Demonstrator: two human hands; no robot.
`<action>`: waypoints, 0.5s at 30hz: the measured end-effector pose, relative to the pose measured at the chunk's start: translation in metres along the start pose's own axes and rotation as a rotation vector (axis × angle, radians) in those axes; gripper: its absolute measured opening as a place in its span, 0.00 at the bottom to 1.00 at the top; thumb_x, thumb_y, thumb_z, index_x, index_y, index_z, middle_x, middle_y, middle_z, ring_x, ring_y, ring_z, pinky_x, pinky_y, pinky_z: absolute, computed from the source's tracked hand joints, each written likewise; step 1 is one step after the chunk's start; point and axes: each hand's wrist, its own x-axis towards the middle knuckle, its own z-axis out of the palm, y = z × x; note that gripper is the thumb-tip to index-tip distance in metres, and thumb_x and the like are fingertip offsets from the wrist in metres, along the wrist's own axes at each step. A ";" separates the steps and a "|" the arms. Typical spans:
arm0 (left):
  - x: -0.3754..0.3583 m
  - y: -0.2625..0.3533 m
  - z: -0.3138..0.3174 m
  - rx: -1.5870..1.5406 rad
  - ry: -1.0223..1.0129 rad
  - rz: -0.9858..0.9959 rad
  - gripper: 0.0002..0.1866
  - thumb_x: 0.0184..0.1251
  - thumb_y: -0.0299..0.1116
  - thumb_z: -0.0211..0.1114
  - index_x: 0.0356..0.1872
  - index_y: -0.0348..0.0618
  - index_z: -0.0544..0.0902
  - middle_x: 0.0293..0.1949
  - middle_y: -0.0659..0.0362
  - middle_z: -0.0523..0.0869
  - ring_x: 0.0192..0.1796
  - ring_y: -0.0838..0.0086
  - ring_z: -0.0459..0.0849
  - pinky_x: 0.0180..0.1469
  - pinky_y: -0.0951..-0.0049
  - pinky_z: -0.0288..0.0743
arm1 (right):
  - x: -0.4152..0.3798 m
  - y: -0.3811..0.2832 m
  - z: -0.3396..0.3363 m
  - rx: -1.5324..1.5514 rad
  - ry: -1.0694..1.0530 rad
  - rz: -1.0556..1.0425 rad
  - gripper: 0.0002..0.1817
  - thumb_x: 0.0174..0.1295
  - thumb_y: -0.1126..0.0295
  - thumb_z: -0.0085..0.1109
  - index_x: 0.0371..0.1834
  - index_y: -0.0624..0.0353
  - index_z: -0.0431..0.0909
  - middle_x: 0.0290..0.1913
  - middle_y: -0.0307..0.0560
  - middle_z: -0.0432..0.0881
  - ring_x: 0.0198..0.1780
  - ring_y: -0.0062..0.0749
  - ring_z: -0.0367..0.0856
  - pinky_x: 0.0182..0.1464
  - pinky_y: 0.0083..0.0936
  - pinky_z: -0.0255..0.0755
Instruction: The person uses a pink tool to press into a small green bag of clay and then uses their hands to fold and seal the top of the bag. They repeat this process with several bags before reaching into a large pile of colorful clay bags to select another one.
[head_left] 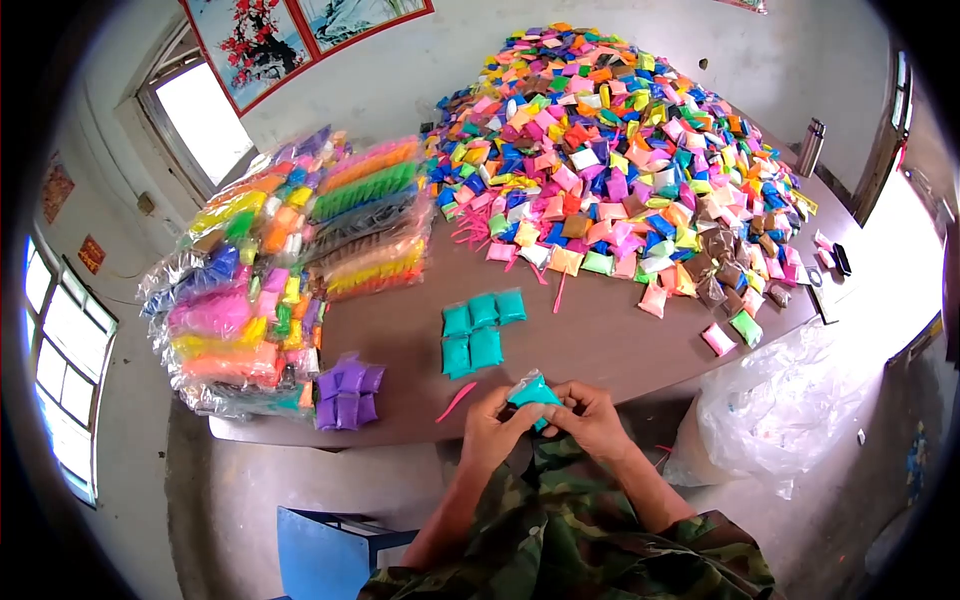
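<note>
A teal packet (534, 392) in clear wrapping is held between both hands just off the table's front edge. My left hand (497, 424) pinches its left side, thumb across the front. On the other side my right hand (590, 418) grips it with thumb and fingers closed. Straight ahead on the brown table (400, 345) lies a flat group of several teal packets (485, 332). A pink plastic strip (456, 402) rests near my left hand. Further left sits a stack of purple packets (348, 393).
A huge heap of small coloured packets (600, 150) covers the table's far side. Bagged rows of packets (240, 300) are piled at the left. A clear plastic bag (770, 410) stands at the right, a flask (811, 147) at the back right, and a blue chair (322, 555) below left.
</note>
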 end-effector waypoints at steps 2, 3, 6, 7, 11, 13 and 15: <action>0.001 -0.003 -0.002 -0.004 0.010 -0.029 0.13 0.74 0.37 0.78 0.47 0.36 0.90 0.35 0.65 0.87 0.38 0.86 0.80 0.40 0.76 0.76 | 0.001 0.005 0.003 0.060 0.015 -0.017 0.12 0.76 0.73 0.69 0.57 0.67 0.83 0.45 0.42 0.90 0.41 0.20 0.87 0.44 0.20 0.84; 0.003 -0.006 -0.004 0.045 0.012 -0.024 0.14 0.74 0.37 0.78 0.48 0.35 0.90 0.34 0.65 0.87 0.38 0.85 0.80 0.40 0.75 0.76 | 0.001 0.007 0.004 0.052 0.013 0.006 0.12 0.76 0.73 0.69 0.57 0.66 0.83 0.46 0.42 0.90 0.42 0.19 0.87 0.45 0.21 0.84; 0.011 -0.014 -0.017 0.194 -0.031 -0.003 0.14 0.75 0.37 0.77 0.49 0.35 0.89 0.34 0.65 0.87 0.38 0.85 0.79 0.40 0.75 0.76 | 0.006 0.012 -0.006 -0.041 0.006 0.082 0.14 0.76 0.71 0.69 0.59 0.66 0.83 0.46 0.39 0.88 0.44 0.16 0.84 0.42 0.20 0.82; 0.014 -0.014 -0.020 0.299 -0.070 0.016 0.15 0.75 0.37 0.77 0.50 0.35 0.89 0.34 0.65 0.87 0.38 0.85 0.79 0.40 0.74 0.76 | 0.010 0.015 -0.009 -0.081 -0.012 0.021 0.15 0.77 0.70 0.69 0.60 0.66 0.83 0.45 0.37 0.88 0.42 0.15 0.83 0.40 0.19 0.79; 0.024 -0.008 -0.021 0.220 -0.103 -0.008 0.14 0.74 0.36 0.77 0.50 0.35 0.89 0.34 0.65 0.87 0.37 0.85 0.79 0.40 0.75 0.76 | 0.022 0.005 -0.009 -0.068 0.014 -0.029 0.15 0.78 0.69 0.68 0.61 0.64 0.85 0.41 0.33 0.86 0.37 0.12 0.77 0.38 0.17 0.73; 0.030 -0.011 -0.022 0.202 -0.152 0.009 0.12 0.77 0.28 0.73 0.55 0.34 0.87 0.42 0.65 0.89 0.45 0.86 0.84 0.48 0.79 0.81 | 0.029 0.000 -0.006 -0.048 0.059 -0.007 0.13 0.78 0.69 0.68 0.59 0.64 0.86 0.39 0.32 0.85 0.36 0.11 0.76 0.39 0.16 0.73; 0.036 -0.007 -0.013 0.117 -0.131 0.026 0.13 0.76 0.27 0.74 0.56 0.34 0.86 0.43 0.65 0.89 0.45 0.87 0.83 0.48 0.79 0.80 | 0.035 0.000 -0.002 -0.026 0.110 0.019 0.12 0.78 0.69 0.68 0.58 0.63 0.87 0.37 0.30 0.84 0.36 0.11 0.76 0.40 0.16 0.72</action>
